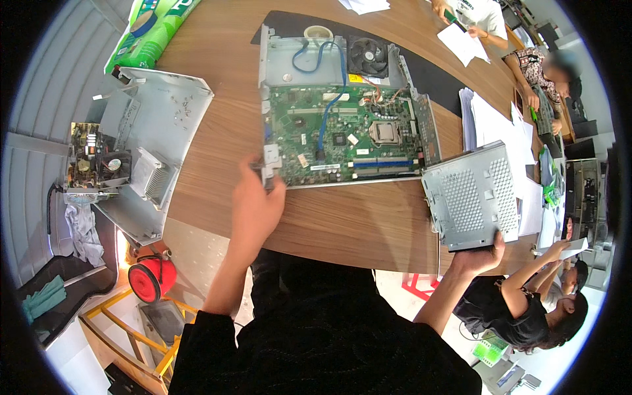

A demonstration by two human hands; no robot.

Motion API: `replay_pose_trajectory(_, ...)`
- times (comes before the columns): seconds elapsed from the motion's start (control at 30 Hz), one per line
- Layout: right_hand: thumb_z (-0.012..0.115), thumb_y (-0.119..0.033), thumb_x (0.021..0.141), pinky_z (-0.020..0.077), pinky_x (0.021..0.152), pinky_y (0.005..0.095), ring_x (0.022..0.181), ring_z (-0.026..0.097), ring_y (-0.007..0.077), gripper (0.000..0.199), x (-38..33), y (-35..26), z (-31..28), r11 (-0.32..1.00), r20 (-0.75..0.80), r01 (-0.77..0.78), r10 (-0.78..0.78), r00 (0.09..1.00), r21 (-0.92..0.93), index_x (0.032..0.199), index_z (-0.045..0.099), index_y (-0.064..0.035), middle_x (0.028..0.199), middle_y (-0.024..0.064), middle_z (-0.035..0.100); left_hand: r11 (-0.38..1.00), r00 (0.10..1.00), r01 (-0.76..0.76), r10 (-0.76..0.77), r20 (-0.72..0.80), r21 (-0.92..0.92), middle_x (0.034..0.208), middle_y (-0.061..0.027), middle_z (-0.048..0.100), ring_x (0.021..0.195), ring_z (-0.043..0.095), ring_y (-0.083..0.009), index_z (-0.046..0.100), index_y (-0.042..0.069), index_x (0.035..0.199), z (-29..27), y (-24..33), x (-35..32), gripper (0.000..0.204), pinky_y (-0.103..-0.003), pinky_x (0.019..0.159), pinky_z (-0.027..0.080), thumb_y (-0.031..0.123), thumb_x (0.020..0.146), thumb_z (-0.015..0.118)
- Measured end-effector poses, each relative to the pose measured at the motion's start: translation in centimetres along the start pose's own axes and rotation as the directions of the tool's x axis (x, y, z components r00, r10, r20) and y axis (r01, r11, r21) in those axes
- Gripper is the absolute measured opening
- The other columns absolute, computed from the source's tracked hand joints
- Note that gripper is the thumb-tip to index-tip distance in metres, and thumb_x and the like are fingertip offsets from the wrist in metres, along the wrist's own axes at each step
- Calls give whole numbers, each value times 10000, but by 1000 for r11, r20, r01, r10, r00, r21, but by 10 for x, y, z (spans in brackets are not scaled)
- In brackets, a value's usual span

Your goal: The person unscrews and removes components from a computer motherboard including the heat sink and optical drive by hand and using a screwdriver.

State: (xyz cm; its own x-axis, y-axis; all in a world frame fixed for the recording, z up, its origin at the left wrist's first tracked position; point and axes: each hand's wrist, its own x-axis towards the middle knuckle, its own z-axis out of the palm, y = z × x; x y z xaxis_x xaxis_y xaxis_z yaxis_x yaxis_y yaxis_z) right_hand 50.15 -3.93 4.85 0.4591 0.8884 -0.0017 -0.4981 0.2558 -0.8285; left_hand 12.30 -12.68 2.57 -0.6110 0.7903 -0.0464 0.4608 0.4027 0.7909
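Note:
In front of me on the table lies an open computer case (pixel 263 105) with a green motherboard (pixel 309 125) inside. A black cooling fan (pixel 368 58) sits at its far side, and a blue cable (pixel 323 125) runs across the board to a connector near the front. My left hand (pixel 258 201) is closed round the case's near left corner. At the right, my right hand (pixel 480 258) grips the lower edge of a grey perforated metal drive bracket (pixel 471 194), which is tilted beside the case's near right corner. The bracket hides part of that corner.
On the left, a detached metal cover (pixel 187 85) holds loose screws, a heatsink-like block (pixel 150 176) and other computer parts. A tape roll (pixel 318 33) stands behind the case. Papers (pixel 490 122) lie right. Several people sit around the table; a red vacuum cleaner (pixel 153 276) stands on the floor.

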Motion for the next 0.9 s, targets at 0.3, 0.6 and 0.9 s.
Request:
replay_pose_trajectory(0.3,542,-246,837,395,1031,465,1197,525,307,566,6,7,23,984,55,-129,123,991,124,1331,449,14,1313,143,542,997,998,36,-32,57,-65,1023,-245,641,938,645,-387,407,20,1245,-27,-32,-15,430,-419,788,501,105,858,574)
replay_pose_trajectory(0.6,526,-246,857,406,1012,468,1163,544,298,508,19,13,15,988,-29,-94,98,995,120,1293,481,11,1273,147,562,994,996,55,-48,76,-97,1125,-161,619,978,616,-216,430,-1,1242,-46,-40,-12,409,-325,829,488,69,874,593)
replay_pose_trajectory(0.9,537,-243,853,391,1024,470,1175,533,298,526,24,21,15,992,-43,-106,109,993,70,1302,462,22,1283,154,551,998,1000,-25,26,15,-50,1347,-219,457,1184,495,-299,297,-21,1420,-53,-15,-14,700,-374,974,411,93,836,665)
